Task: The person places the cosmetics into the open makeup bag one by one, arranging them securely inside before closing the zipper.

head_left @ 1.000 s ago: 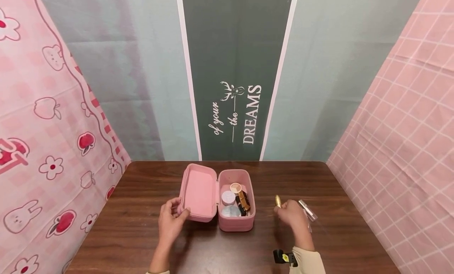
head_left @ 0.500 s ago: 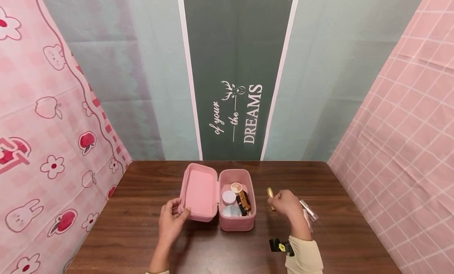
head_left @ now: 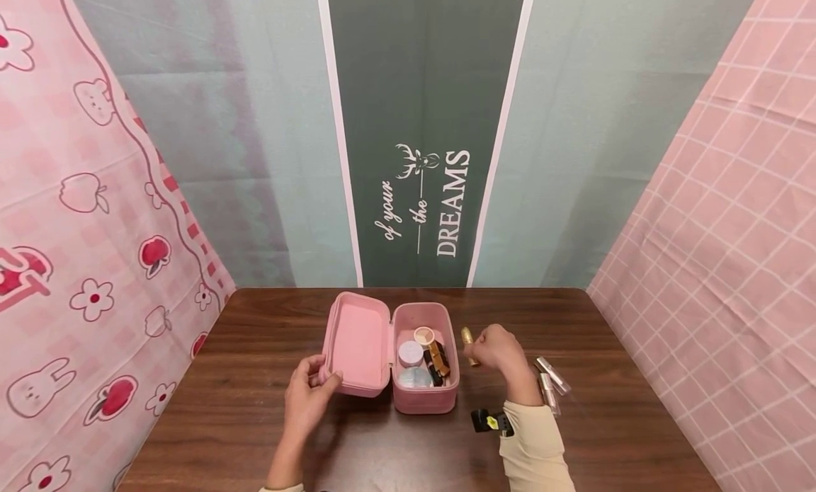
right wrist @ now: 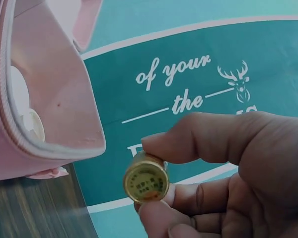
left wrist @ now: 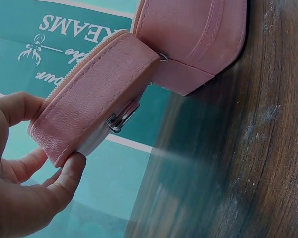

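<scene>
A pink zippered makeup case (head_left: 425, 401) stands on the table with its lid (head_left: 360, 343) swung out to the left. My left hand (head_left: 309, 394) grips the lid's outer edge, thumb on one side and fingers on the other; the left wrist view shows the lid (left wrist: 92, 94) raised off the table. Between thumb and fingers, my right hand (head_left: 500, 350) pinches a gold lipstick tube (head_left: 467, 338), just right of the case. Its round labelled base (right wrist: 147, 183) faces the right wrist camera. In the case lie a round white jar (head_left: 411, 353), a three-colour palette (head_left: 423, 336) and a brown item (head_left: 438, 358).
Two slim clear-and-silver tubes (head_left: 553, 376) lie on the brown wooden table (head_left: 612, 435), right of my right forearm. A printed cloth (head_left: 414, 124) hangs behind the table, with pink cloths at both sides. Also in the case is a pale, shiny round item (head_left: 414, 378).
My right hand has moved left with the lipstick, from beside the clear tubes to near the case's right wall. The left hand and lid have stayed in place.
</scene>
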Demonstrator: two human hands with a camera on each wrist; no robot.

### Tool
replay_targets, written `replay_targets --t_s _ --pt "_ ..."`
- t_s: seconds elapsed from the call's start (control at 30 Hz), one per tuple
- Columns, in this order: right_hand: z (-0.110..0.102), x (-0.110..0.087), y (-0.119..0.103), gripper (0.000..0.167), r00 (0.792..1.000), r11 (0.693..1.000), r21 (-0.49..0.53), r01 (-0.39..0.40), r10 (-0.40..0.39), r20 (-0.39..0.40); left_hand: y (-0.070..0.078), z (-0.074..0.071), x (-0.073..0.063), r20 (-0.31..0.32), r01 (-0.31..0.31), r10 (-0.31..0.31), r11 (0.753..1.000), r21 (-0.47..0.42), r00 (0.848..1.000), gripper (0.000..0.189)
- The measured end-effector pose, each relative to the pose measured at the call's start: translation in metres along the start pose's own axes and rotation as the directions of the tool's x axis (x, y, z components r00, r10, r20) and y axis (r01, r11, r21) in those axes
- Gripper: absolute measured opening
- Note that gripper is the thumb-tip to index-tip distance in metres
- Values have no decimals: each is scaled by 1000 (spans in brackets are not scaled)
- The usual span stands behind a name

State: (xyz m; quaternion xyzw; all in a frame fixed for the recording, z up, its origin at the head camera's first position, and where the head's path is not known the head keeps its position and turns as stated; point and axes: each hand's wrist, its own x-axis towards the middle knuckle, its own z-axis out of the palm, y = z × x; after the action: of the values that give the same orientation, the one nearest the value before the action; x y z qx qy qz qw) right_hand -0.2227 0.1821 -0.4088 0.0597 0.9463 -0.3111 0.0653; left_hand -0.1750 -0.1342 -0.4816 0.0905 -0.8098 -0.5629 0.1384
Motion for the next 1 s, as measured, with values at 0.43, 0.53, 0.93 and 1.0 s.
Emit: replay_targets --t_s 0.43,0.53,0.93,1.0 --pt "6 20 -15 20 994 999 5 -42 42 104 -2 -2 1 29 -9 9 1000 -20 1000 41" --pt "7 24 -18 20 991 998 25 -55 52 120 -3 -1 2 35 -5 6 1000 -26 999 41" --pt "17 35 -23 21 989 999 -2 -42 42 141 -3 -2 2 32 -7 7 1000 -11 999 41" --pt "18 36 -23 20 988 999 -8 -34 35 148 -3 -2 2 32 -8 8 1000 -13 999 41"
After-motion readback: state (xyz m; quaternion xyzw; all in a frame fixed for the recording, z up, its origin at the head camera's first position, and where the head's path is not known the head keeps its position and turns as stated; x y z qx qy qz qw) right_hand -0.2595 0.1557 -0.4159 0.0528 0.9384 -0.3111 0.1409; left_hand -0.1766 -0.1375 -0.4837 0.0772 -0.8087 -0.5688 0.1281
